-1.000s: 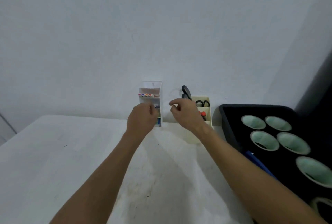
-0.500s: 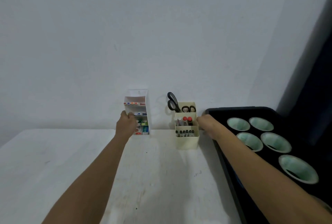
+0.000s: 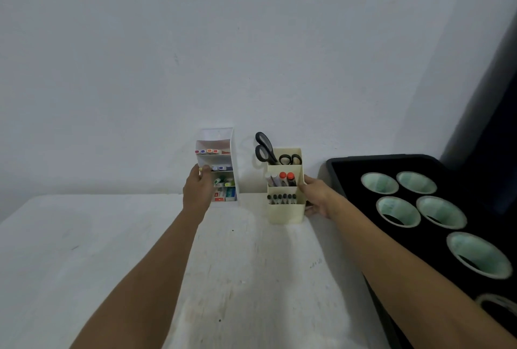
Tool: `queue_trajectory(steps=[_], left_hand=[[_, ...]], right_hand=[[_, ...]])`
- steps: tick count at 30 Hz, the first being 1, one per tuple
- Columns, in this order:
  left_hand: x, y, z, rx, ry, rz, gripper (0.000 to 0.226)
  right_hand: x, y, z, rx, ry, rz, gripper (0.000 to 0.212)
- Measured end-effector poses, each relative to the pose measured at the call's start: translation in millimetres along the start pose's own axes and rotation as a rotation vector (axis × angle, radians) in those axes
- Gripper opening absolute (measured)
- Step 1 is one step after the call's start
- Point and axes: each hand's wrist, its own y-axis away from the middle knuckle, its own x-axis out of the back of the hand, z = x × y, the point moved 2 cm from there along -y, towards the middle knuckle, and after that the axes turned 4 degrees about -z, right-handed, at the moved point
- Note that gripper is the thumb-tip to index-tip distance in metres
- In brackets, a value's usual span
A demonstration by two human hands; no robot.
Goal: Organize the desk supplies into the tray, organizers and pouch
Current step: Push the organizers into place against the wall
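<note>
Left hand point(image 3: 198, 190) grips the left wall of the tall white plastic tiered organizer point(image 3: 227, 162), fingers curled round its edge at the middle shelf. Just beyond those fingers the shelves hold coloured marker caps point(image 3: 207, 151) on the top tier, further markers beside the fingertips, and small coloured boxes point(image 3: 224, 194) below them. Right hand point(image 3: 317, 199) holds the right wall of the cream plastic stepped organizer point(image 3: 285, 211), thumb at the front corner, remaining fingers wrapped behind and hidden. Left of the right fingers stand red-capped markers point(image 3: 287, 176) in the middle step, a row of black-tipped pens point(image 3: 281, 198) in the front step, and black-handled scissors point(image 3: 265, 148) in the rear step. Both organizers stand upright on the white table point(image 3: 84, 250) against the wall, well apart. Right of the right hand lies a black tray point(image 3: 347, 169) carrying pale green tape rolls point(image 3: 397, 210).
</note>
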Motion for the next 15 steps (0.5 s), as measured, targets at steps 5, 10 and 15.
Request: queue_trajectory(steps=[5,10,15], left_hand=[[4,1,1,-0.014,0.088,-0.070,0.031],[-4,-2,-6,0.018,0.203,-0.164,0.022],[-21,0,-4,0.027,0.205,-0.221,0.036]], right_hand=[[-11,-7,0,-0.001,0.027,0.010,0.027],[-13,-6,2,0.013,0.020,0.011,0.027],[-9,-5,5,0.019,-0.012,-0.012,0.034]])
